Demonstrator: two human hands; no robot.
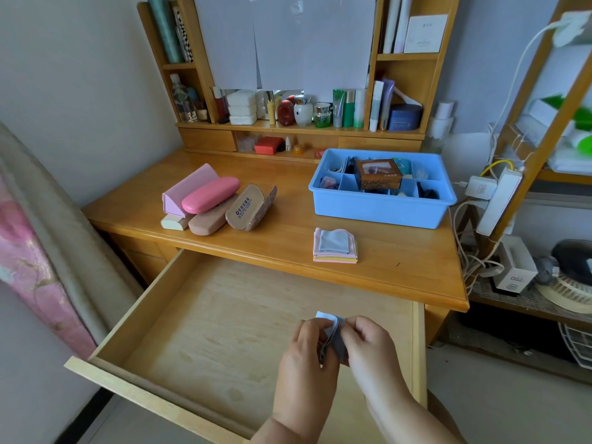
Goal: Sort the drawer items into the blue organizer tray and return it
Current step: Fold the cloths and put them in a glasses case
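Over the open wooden drawer (153,302), my left hand (307,357) and my right hand (371,344) both pinch a small grey-blue cloth (334,338) folded between them. The drawer's inside looks bare. On the desk at the right stands the blue organizer tray (378,209), its compartments holding small items and a brown box (379,174). A stack of folded cloths (334,246) in pink, blue and yellow lies in front of the tray. Several glasses cases (211,200) lie grouped on the desk's left.
The desk's back shelf (288,126) carries bottles, jars and boxes. A power strip and cables (496,200) hang at the right beside a shelf unit. A pink patterned curtain (35,245) hangs at the left.
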